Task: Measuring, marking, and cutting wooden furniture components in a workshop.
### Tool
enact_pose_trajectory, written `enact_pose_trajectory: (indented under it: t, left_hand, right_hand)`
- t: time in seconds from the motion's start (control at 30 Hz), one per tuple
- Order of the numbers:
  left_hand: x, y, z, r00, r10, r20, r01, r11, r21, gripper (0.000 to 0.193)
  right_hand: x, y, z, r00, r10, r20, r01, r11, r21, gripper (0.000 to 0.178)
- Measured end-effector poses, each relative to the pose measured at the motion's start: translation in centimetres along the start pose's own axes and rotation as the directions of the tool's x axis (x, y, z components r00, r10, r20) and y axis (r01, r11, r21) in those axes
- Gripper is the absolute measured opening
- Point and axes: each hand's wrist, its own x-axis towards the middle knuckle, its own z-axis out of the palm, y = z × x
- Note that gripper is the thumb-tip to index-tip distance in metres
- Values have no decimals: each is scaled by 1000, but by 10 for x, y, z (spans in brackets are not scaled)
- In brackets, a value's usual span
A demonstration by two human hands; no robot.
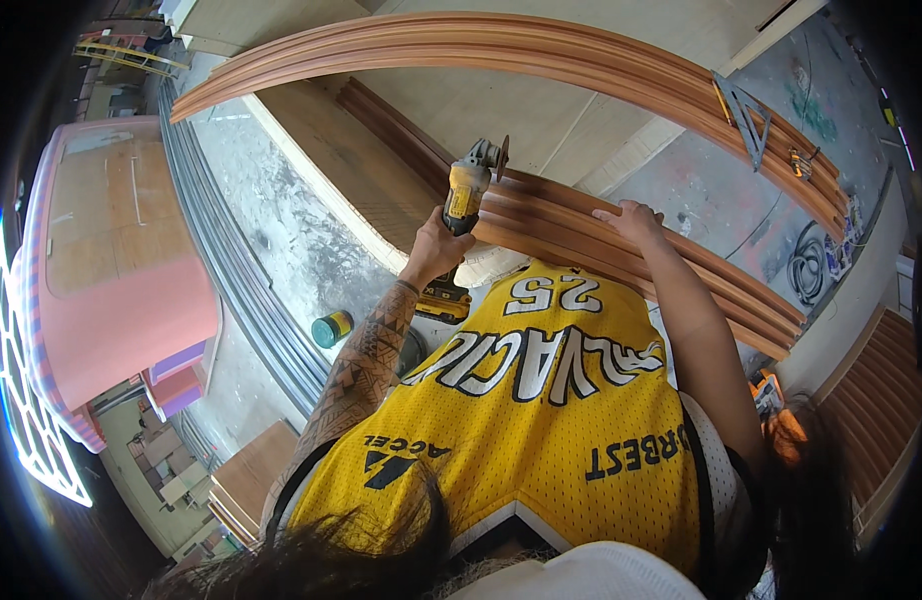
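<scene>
My left hand [438,247] is wrapped around the body of a yellow-and-black cordless angle grinder [465,192], held upright with its disc at the top. The grinder's head stands against the brown fluted panel [581,230] in front of me, and I cannot tell whether the disc touches it. My right hand [633,220] grips the same panel farther right, its fingers bent over the ridges. A long stack of similar fluted panels [461,42] arches across the far side. On its right end lie a metal speed square [749,125] and an orange-and-black tape measure [801,163].
Grey metal studs [243,300] lie in a bundle at the left, beside a pink cabinet [131,300]. Near my left forearm is a small green-and-yellow container [332,328]. A coiled hose or cable [807,262] lies on the floor at the right.
</scene>
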Motion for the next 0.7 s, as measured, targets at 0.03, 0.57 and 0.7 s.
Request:
enact_pose_trajectory:
  t: [0.03,0.57,0.7]
  left_hand:
    - [1,-1,1,1000,21,-3,-21,1000,-15,49]
    - [13,-3,-1,999,29,17,-30,997,78,48]
    - [15,-8,-1,1000,5,18,-6,998,61,51]
  right_hand:
    - [-1,-1,0,1000,-2,-18,2,1000,-1,98]
    - [4,1,4,1000,6,9,-6,1000,6,98]
    - [5,0,3,1000,2,7,-2,1000,-4,97]
